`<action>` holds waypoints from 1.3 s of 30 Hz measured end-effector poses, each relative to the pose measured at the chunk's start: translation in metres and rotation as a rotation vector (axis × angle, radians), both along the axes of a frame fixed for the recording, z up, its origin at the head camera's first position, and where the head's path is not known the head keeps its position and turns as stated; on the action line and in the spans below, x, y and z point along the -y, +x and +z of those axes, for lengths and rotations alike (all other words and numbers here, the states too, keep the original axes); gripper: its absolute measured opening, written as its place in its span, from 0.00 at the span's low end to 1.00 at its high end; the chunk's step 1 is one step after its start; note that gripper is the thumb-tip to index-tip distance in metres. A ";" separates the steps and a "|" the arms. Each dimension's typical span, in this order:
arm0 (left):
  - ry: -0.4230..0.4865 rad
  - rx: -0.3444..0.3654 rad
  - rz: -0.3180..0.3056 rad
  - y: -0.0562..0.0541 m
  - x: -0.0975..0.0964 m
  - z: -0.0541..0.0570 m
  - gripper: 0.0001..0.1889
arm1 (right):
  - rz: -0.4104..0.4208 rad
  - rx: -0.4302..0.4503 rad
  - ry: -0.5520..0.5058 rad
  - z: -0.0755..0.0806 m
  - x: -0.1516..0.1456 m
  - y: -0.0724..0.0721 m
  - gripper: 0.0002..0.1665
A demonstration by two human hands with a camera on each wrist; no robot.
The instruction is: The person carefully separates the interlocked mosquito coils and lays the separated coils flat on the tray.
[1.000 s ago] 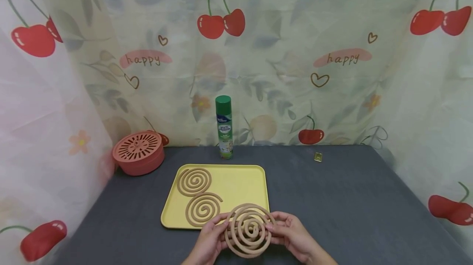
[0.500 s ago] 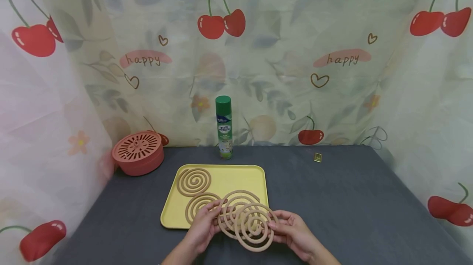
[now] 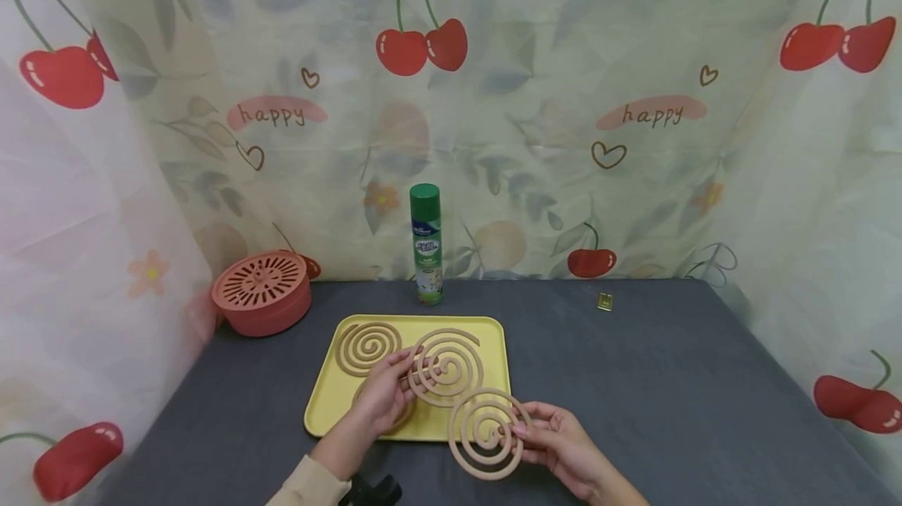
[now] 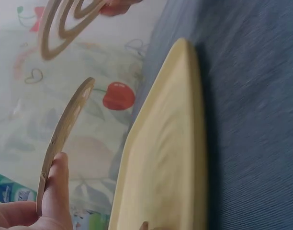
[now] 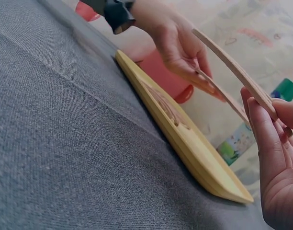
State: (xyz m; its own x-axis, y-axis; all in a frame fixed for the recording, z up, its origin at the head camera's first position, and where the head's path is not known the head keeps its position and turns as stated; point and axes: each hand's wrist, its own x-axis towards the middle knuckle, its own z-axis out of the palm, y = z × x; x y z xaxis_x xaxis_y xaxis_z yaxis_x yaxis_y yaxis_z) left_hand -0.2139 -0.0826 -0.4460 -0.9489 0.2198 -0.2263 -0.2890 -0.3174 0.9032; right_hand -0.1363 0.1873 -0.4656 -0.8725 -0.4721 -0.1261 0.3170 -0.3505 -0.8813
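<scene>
My left hand [image 3: 384, 390] pinches a brown spiral mosquito coil [image 3: 447, 369] by its left edge, above the yellow tray [image 3: 492, 349]. My right hand [image 3: 560, 443] holds a second mosquito coil [image 3: 488, 434] by its right edge, over the tray's front right corner. In the right wrist view the two coils appear apart, the left hand's coil [image 5: 223, 93] lying beyond the right hand's coil [image 5: 237, 72]. On the tray lies one coil [image 3: 369, 348] at the back left. Another coil [image 3: 403, 417] in front of it is mostly hidden by my left hand.
A red round slotted box [image 3: 262, 294] stands at the table's back left. Behind the tray is a green spray can [image 3: 426, 247]. A small gold-coloured piece [image 3: 604, 301] lies at the back right of the dark tablecloth [image 3: 634, 381]. Patterned curtains [image 3: 521, 138] enclose the table.
The two coils, overlapping in my hands earlier, have come apart. My left hand has carried its coil forward and left over the tray; my right hand has stayed almost in place with its coil.
</scene>
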 end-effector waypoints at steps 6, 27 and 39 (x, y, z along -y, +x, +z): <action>-0.068 0.024 0.002 -0.024 0.001 -0.001 0.21 | 0.001 0.004 -0.002 0.000 -0.001 0.000 0.11; -0.080 0.128 0.016 -0.072 0.006 -0.016 0.20 | -0.023 0.016 0.015 -0.003 -0.005 -0.001 0.11; -0.081 0.152 0.041 -0.078 0.008 -0.022 0.20 | -0.027 0.014 0.016 -0.003 -0.006 -0.001 0.11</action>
